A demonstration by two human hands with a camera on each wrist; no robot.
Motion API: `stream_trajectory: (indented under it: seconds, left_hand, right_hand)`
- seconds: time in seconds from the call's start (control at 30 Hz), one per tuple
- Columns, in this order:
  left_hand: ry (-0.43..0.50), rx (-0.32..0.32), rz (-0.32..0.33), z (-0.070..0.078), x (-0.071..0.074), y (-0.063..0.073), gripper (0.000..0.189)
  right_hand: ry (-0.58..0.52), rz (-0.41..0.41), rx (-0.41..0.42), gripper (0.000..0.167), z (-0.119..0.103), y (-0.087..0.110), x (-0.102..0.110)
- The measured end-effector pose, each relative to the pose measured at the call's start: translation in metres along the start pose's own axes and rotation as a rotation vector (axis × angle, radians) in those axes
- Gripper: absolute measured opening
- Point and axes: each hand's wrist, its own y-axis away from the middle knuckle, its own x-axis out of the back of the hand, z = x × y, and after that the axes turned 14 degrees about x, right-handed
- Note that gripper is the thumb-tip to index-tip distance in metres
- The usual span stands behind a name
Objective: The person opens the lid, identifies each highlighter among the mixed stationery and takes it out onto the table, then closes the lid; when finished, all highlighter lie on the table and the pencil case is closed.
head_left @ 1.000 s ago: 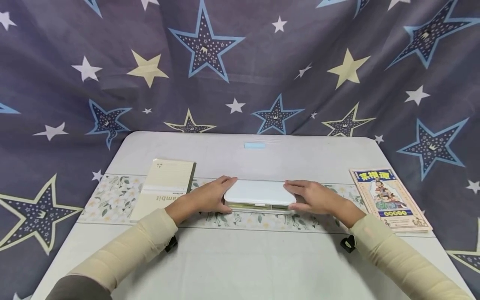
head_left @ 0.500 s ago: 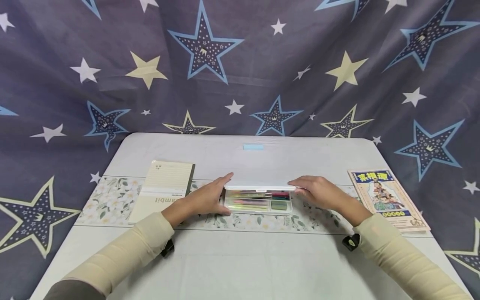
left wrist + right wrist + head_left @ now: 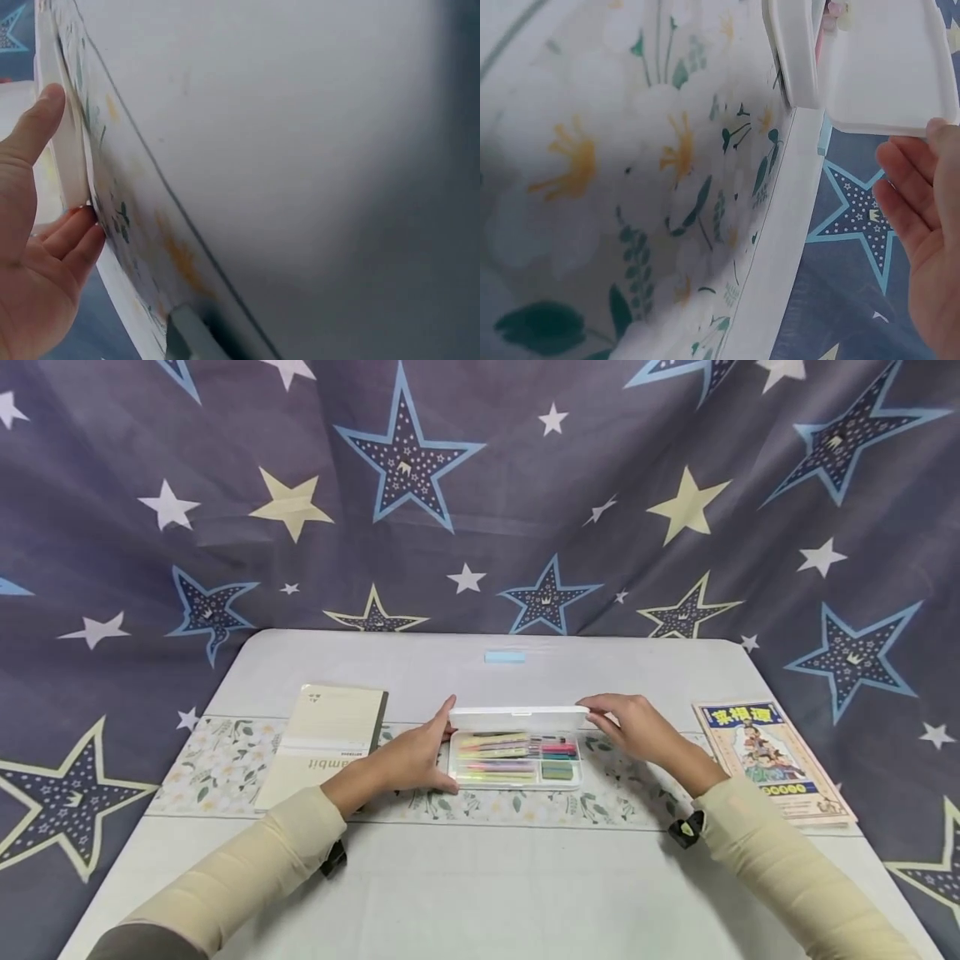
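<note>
A white pencil case lies on the floral band in the middle of the table, its lid tilted up along the far side. Pens in several colours fill its compartments, and a green block sits in the near right one. My left hand grips the case's left end, thumb near the front edge; the left wrist view has thumb and fingers spread around that end of the case. With thumb and fingers, my right hand pinches the right corner of the lid, seen from inside in the right wrist view.
To the left lies a cream notebook, partly behind my left forearm. A colourful magazine is on the right side. Near the table's far edge there is a small light-blue block, with a star-patterned curtain behind.
The lid has swung up and away from the nearly covered case, showing the pens inside. My right hand has risen with the lid's corner; my left hand stays at the left end.
</note>
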Motion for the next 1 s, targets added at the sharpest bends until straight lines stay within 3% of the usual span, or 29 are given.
stream_trajectory:
  seconds: [0.37,0.73,1.0]
  left_hand:
    - [-0.031,0.003,0.0,-0.004,-0.003,0.003,0.144]
    - [-0.027,-0.009,0.009,-0.006,-0.004,0.004,0.142]
    - [-0.094,-0.054,0.071,-0.008,-0.005,-0.001,0.145]
  right_hand:
    - [-0.134,0.016,-0.264,0.022,0.009,-0.012,-0.005]
    - [-0.185,0.011,-0.381,0.02,0.022,-0.021,-0.01]
    - [-0.176,0.003,-0.414,0.022,0.028,-0.022,-0.015]
